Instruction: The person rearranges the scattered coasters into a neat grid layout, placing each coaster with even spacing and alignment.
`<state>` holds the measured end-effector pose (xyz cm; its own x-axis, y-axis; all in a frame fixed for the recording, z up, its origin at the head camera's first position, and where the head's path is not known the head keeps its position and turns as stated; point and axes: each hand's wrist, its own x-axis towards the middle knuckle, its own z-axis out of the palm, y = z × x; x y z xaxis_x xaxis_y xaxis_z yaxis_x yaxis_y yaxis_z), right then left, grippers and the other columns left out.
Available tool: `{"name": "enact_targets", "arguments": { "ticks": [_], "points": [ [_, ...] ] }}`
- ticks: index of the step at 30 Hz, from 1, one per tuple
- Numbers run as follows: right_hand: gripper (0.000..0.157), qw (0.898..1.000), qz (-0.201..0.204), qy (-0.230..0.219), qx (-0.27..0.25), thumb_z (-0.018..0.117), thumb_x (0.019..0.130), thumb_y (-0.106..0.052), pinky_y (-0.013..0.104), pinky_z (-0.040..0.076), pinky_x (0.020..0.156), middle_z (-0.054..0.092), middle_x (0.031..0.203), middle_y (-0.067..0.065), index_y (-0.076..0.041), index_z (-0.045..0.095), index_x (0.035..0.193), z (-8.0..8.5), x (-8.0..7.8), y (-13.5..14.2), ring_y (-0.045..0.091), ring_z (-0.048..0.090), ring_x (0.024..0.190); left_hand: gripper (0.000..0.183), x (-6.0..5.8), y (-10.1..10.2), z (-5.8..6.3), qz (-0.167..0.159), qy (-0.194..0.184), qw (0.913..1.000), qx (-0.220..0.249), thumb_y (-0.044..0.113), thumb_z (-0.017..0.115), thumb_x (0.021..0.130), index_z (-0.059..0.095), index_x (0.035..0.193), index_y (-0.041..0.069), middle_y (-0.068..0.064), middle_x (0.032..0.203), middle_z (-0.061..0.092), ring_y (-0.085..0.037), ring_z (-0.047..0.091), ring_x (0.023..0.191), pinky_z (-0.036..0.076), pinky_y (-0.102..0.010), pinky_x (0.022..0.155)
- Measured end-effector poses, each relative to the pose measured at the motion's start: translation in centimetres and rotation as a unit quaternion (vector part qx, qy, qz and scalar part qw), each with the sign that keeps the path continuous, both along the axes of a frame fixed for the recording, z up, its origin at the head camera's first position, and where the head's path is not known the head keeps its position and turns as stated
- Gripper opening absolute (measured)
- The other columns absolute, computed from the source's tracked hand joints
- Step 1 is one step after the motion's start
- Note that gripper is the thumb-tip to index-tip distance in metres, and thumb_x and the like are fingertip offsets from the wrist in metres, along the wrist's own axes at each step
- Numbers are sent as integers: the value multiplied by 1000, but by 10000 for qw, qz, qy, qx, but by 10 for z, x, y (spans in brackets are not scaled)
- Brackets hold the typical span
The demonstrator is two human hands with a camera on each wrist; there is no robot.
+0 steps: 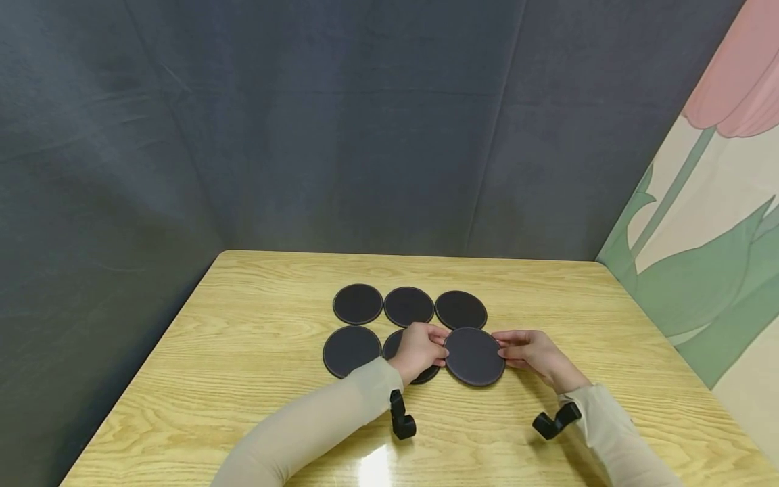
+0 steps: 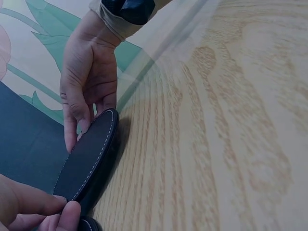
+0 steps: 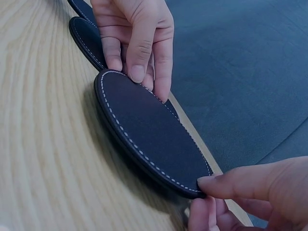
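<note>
A round black coaster [image 1: 475, 357] with white edge stitching is held between both hands, just above the wooden table; its shadow lies beneath it in the right wrist view. My left hand [image 1: 420, 352] pinches its left edge, thumb [image 3: 138, 72] on top. At the opposite edge my right hand [image 1: 535, 355] pinches it between thumb [image 3: 214, 185] and fingers. The held coaster is close to the back right coaster [image 1: 460, 309]. Beneath my left hand lies another coaster [image 1: 392, 343], partly hidden by that hand.
Two more coasters, one at back left [image 1: 358, 304] and one at back middle [image 1: 409, 306], lie flat in the back row. A front left coaster [image 1: 351, 352] sits beside my left sleeve. A dark curtain [image 1: 365, 135] hangs behind the table [image 1: 255, 325]; a flower-patterned cloth [image 1: 718, 270] hangs at right.
</note>
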<state>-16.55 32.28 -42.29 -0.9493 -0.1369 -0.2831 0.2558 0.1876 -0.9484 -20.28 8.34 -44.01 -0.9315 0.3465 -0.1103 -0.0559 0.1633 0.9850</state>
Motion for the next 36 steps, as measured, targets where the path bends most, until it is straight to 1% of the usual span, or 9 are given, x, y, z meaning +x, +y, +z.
{"name": "enact_targets", "arguments": {
  "ticks": [5,8,17,23,31,36],
  "points": [
    [48,10000,29,12,75,62,89,5,21,57,74,67,97,-7,18,46,132,0,0,-1,1,64,86,33,-1,1,-2,17,64,10000,-63,-17,68,76,69,107,-7,-11,85,61,-10,62,61,58,-24,56],
    [48,9999,-21,-28,116,63,88,6,21,58,73,68,95,-7,18,47,132,0,0,-1,2,65,84,33,-1,1,-3,28,105,9999,-125,-17,68,75,70,106,-7,-11,84,61,-10,63,61,58,-24,55],
    [47,9997,24,-22,261,62,88,6,20,57,70,68,93,-7,19,47,131,0,-1,-2,2,65,79,31,0,2,-2,35,179,9993,-323,-18,68,75,70,104,-7,-10,83,61,-10,62,60,58,-23,55],
    [47,9997,-9,-195,130,63,87,7,22,58,72,69,92,-6,18,48,131,1,-2,-2,4,67,81,31,0,2,-1,2,299,9985,-466,-17,68,75,70,104,-7,-9,82,60,-8,60,59,57,-22,54],
    [48,9993,13,-273,275,64,87,6,23,58,72,68,94,-2,17,48,131,1,-2,-2,6,67,82,29,0,1,-2,-11,500,9966,-657,-17,68,73,71,101,-7,-4,75,59,-8,61,56,56,-20,54],
    [48,9991,0,-282,316,65,87,6,23,59,72,68,94,-2,16,48,131,1,-3,-2,7,67,82,30,-2,1,-3,-53,553,9956,-760,-16,68,74,72,102,-6,-2,73,59,-7,61,54,56,-19,53]
  ]
}}
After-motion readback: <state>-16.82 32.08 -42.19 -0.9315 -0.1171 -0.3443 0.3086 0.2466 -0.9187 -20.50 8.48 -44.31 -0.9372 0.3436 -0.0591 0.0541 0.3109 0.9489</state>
